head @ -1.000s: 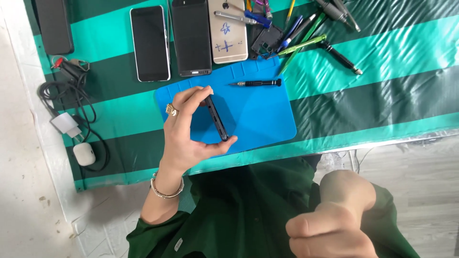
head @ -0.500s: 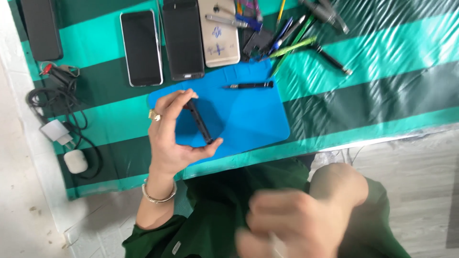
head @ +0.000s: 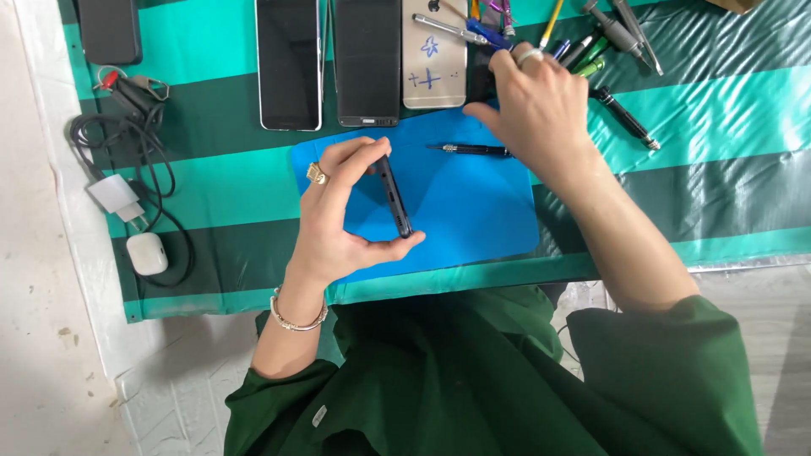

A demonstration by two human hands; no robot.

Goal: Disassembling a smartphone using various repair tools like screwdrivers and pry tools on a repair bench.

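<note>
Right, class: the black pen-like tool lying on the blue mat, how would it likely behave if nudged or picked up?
The black pen-like tool looks slim and round, so it would probably roll on the flat blue mat. It seems rigid and likely light. The right hand is right beside it.

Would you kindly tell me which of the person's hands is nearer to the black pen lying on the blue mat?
Right. The right hand hovers directly over the tip end of the black pen, while the left hand is off to its lower left, holding a dark phone edge-up.

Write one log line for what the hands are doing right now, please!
left hand: holds dark phone edge-up over blue mat | right hand: at the tool pile, above black pen tool
</note>
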